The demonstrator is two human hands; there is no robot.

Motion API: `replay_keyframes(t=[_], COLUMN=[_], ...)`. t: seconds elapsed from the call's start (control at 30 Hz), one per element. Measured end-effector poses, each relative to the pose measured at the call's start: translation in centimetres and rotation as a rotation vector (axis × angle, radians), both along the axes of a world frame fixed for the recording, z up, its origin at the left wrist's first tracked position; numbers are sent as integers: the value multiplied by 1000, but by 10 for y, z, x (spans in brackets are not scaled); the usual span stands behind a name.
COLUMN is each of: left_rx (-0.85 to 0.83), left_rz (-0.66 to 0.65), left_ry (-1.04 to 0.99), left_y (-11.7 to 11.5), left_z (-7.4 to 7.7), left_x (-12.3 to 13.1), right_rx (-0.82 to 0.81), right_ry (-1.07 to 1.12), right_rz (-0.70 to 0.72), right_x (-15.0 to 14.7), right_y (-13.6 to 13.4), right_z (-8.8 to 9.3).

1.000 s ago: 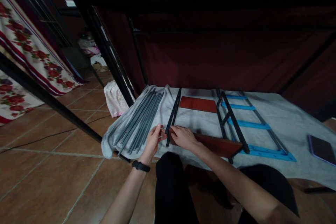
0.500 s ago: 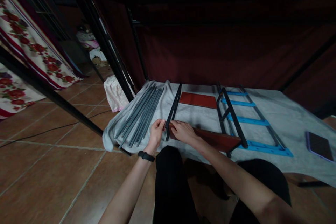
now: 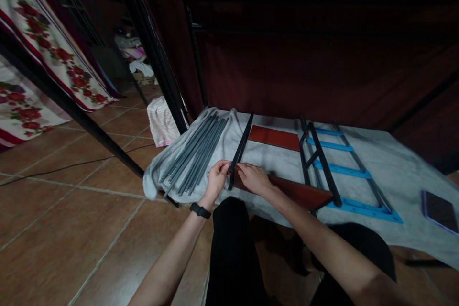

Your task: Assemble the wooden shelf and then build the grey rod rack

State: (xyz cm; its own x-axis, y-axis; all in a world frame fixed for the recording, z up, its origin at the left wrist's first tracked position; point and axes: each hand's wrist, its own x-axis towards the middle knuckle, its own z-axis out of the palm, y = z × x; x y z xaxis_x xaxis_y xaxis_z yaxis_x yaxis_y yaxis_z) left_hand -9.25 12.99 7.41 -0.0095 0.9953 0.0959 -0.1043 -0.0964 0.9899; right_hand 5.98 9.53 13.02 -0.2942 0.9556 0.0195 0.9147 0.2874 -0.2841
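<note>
My left hand (image 3: pixel 218 179), with a dark band on its wrist, is closed in a pinch at the outer side of a black metal side frame (image 3: pixel 241 146). Whatever lies between its fingertips is too small to make out. Across the frame, my right hand (image 3: pixel 254 179) grips the left end of a reddish-brown board (image 3: pixel 297 193), its fingers bent over the top edge. This board runs between the left frame and a second black frame (image 3: pixel 324 165) with a cross brace. Behind it, another reddish-brown panel (image 3: pixel 274 137) sits between the same frames.
Several grey tubes (image 3: pixel 197 153) lie bundled on the grey cloth (image 3: pixel 279 160) at left. Blue crosspieces (image 3: pixel 344 169) on dark rods lie to the right, and a phone (image 3: pixel 440 211) rests farther right. A black bed post (image 3: pixel 158 48) stands at left.
My view has shifted slightly, so the scene sits a little farther right. Both hands stay at the same corner of the black frame, with small finger movements.
</note>
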Motion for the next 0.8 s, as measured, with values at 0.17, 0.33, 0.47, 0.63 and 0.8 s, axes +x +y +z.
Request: replay_keyframes(t=[0.17, 0.33, 0.47, 0.63, 0.8], left_rx=[-76, 44, -74, -49, -70], left_rz=[19, 21, 5, 85, 27], left_ry=[-39, 41, -54, -31, -70], left_y=[-3, -2, -1, 5, 3], left_z=[0, 0, -1, -3, 2], left_x=[0, 0, -1, 3, 3], right_rx=[-8, -3, 4, 4, 43], right_ry=[-6, -11, 2, 8, 25], right_rz=[-6, -9, -20, -21, 2], right_x=[0, -1, -1, 1, 2], right_y=[0, -1, -1, 3, 4], right_z=[3, 4, 4, 3, 1])
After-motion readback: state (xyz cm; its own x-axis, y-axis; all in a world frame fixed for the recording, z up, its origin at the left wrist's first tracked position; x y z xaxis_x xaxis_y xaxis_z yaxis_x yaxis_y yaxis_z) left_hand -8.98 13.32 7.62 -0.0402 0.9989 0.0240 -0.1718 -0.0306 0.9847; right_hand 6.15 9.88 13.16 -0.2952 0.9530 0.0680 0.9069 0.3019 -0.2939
